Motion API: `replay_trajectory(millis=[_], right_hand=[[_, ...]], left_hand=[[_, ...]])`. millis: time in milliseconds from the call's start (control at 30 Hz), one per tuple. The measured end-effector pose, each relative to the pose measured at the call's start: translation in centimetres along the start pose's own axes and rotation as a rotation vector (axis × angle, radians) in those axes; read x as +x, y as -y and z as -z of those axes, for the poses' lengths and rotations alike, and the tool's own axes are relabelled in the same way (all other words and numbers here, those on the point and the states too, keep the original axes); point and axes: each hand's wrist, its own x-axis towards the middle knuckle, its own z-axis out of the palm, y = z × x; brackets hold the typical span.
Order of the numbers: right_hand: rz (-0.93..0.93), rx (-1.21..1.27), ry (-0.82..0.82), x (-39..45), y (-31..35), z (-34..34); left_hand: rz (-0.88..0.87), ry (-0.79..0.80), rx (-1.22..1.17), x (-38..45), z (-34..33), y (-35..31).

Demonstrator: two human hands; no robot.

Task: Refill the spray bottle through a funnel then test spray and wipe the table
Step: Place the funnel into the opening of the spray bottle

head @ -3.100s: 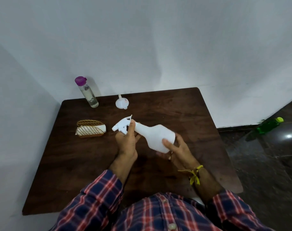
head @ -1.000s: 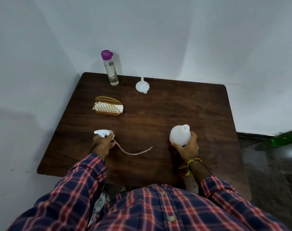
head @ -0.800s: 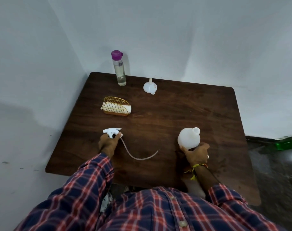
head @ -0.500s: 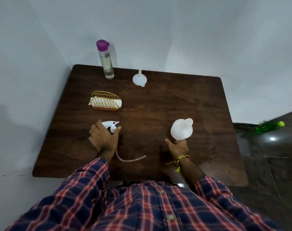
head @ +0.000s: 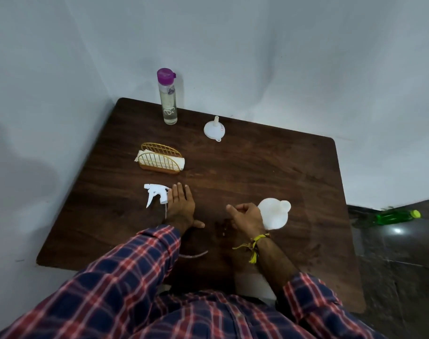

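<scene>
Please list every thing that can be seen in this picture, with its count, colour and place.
Clear tall bottle with purple cap: one, far left of table, upright.
White plastic funnel: one, far middle, spout up.
Gold wire napkin holder: one, holding white napkins, left of centre.
White trigger spray head: one, lying left, tube trailing towards the person.
White plastic spray bottle: one, uncapped, standing right.
Dark wooden table: one, in the wall corner.
Green bottle: one, on the floor, right.
Left hand: open, beside the spray head.
Right hand: open, beside the spray bottle.
</scene>
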Motion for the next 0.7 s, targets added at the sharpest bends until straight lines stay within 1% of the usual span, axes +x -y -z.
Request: replay_trajectory(millis=[100, 200, 267, 367, 467, 567, 700], right_hand=[[0.076, -0.064, -0.008, 0.8, 3.1, -0.5], [0.182, -0.145, -0.056, 2.6, 6.5, -2.1], [0.280, -0.227, -0.057, 4.4, 8.6, -3.6], [0.387, -0.389, -0.047, 7.5, 11.5, -6.2], [0.466, -0.551, -0.074, 10.3, 14.3, -8.1], [0.485, -0.641, -0.084, 13.1, 17.2, -8.9], [0.422, -0.712, -0.042, 16.8, 20.3, -9.6]], left_hand=[[-0.036, 0.012, 0.038, 0.5, -0.1, -0.5], [-0.178, 0.024, -0.001, 1.3, -0.3, 0.3], [-0.239, 0.040, -0.043, 1.7, -0.8, 1.0], [-0.267, 0.046, -0.056, 2.4, -1.6, 1.7], [-0.276, 0.074, -0.067, 2.8, -1.8, 1.8], [-0.276, 0.057, -0.073, 3.0, -2.1, 1.8], [-0.272, 0.069, -0.092, 2.9, -1.9, 1.8]])
